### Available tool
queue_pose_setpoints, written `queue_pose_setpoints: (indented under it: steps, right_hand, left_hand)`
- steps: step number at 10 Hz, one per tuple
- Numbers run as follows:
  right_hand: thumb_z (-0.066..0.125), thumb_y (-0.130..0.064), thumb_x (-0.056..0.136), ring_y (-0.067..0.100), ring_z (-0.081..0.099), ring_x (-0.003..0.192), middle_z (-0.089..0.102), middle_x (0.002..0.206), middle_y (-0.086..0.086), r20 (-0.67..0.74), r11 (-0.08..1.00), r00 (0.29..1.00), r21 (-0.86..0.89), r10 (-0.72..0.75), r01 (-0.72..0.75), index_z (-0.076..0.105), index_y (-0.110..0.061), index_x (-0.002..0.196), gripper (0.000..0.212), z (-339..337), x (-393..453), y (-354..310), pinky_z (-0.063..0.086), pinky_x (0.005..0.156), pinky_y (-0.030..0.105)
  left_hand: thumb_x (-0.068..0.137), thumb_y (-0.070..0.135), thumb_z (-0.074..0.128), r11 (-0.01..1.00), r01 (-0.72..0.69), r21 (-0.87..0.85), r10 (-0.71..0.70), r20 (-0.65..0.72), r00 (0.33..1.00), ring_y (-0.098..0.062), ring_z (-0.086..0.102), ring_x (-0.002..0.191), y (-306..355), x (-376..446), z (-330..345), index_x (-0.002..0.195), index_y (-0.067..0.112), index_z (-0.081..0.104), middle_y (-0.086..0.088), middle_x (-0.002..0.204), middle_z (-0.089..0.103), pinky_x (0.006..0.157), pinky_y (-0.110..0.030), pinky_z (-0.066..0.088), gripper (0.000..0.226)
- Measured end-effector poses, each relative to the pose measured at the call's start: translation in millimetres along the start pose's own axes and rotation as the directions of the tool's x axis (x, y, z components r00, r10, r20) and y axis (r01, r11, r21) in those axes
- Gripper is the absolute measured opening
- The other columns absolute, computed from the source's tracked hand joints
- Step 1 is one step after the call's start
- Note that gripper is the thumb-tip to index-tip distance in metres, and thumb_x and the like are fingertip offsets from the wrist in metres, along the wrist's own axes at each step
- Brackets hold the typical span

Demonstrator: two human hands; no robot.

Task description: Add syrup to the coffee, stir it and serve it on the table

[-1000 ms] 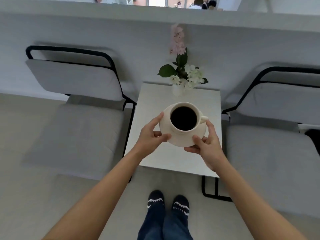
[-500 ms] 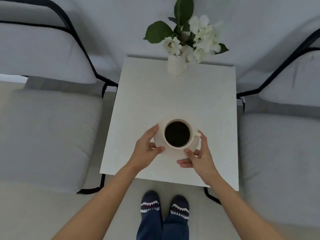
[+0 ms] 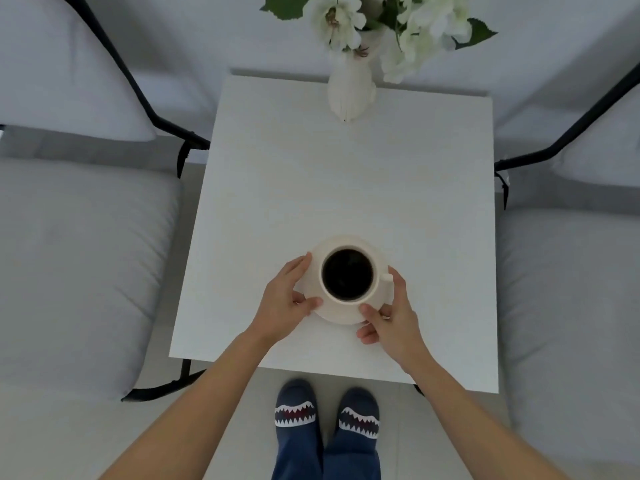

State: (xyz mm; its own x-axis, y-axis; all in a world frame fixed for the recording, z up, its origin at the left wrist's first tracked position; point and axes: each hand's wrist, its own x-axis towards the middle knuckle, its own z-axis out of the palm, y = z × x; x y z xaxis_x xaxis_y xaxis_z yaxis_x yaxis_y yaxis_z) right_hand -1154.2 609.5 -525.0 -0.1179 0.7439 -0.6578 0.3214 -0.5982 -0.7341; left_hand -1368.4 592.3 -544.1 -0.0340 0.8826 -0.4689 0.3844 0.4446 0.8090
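In the head view, we hold the saucer (image 3: 341,315) with the cup (image 3: 348,274) of coffee (image 3: 347,274) low over the near part of the white counter (image 3: 346,188); we cannot tell if it already rests there. Our left hand (image 3: 284,303) pinches the saucer rim on one side, our right hand (image 3: 391,317) on the other. The coffee is high in the cup, so we judge that an uneven release could spill it or let the cup slide. The near edge is close to our wrists. Ahead is open room, until the vase (image 3: 349,95) at the far edge.
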Motion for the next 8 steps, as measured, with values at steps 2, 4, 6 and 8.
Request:
queue_pose_setpoints:
  steps: [2,4,6,8]
  right_hand:
    - [0.064,-0.010,0.095,0.017,0.067,0.046,0.070,0.079,0.012,-0.015,0.996,1.000,-0.088,-0.013,0.011,0.018,-0.035,0.152,0.077,1,7,1,0.056,0.045,0.027]
    - [0.064,-0.009,0.095,0.014,0.064,0.040,0.071,0.081,0.015,-0.041,0.990,0.999,-0.138,-0.003,-0.003,0.019,-0.038,0.151,0.077,2,6,-2,0.053,0.040,0.025]
    - [0.065,-0.014,0.096,0.014,0.057,0.035,0.071,0.077,0.010,-0.062,0.978,0.998,-0.208,0.001,-0.014,0.018,-0.038,0.151,0.076,2,5,-5,0.051,0.039,0.026]
    - [0.062,-0.017,0.098,0.018,0.059,0.048,0.072,0.079,0.011,0.001,0.948,0.996,-0.305,0.093,-0.088,0.009,-0.037,0.157,0.082,-17,-15,-18,0.049,0.046,0.026]
  left_hand:
    - [0.086,0.001,0.077,0.999,0.006,0.039,-0.005,-0.021,1.000,-0.023,0.070,0.072,-3,4,1,0.157,0.017,0.036,-0.001,0.159,0.038,0.068,-0.012,0.054,0.083]
    - [0.087,0.004,0.076,0.992,0.014,0.121,-0.010,-0.034,0.999,-0.028,0.072,0.075,1,2,1,0.158,0.016,0.035,-0.001,0.162,0.035,0.080,-0.020,0.057,0.083]
    - [0.087,0.016,0.079,0.947,-0.001,0.320,0.019,-0.054,0.998,-0.014,0.070,0.071,6,1,0,0.157,0.018,0.038,0.002,0.162,0.038,0.101,-0.037,0.052,0.081]
    - [0.092,0.016,0.073,0.926,0.003,0.378,0.017,-0.047,0.999,-0.029,0.071,0.113,12,-7,-6,0.160,0.020,0.030,0.004,0.165,0.033,0.109,-0.031,0.044,0.081]
